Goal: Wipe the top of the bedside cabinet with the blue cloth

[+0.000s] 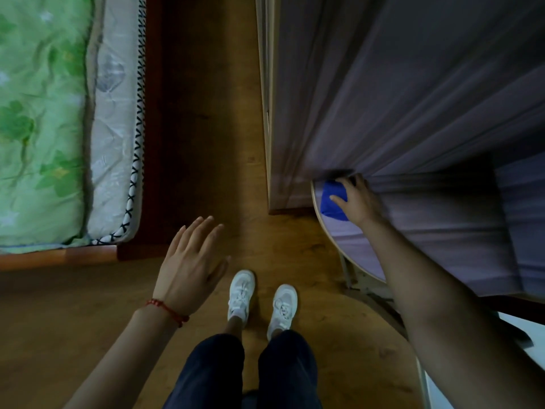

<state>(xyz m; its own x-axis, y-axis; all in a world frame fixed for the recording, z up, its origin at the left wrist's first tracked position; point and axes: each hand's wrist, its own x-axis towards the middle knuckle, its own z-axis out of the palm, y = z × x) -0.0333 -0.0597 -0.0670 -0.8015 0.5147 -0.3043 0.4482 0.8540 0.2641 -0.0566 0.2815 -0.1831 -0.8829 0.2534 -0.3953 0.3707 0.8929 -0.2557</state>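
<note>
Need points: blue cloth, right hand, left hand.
blue cloth [331,203], head view, exposed fabric left of the fingers.
right hand [361,202], head view, back of hand.
left hand [188,267], head view, back of hand.

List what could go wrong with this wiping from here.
1. The right hand presses the blue cloth close to the cabinet top's rounded edge, so the cloth could slip off onto the wooden floor.
2. The curtain hangs against the top by the hand and could snag or get dragged.
</note>
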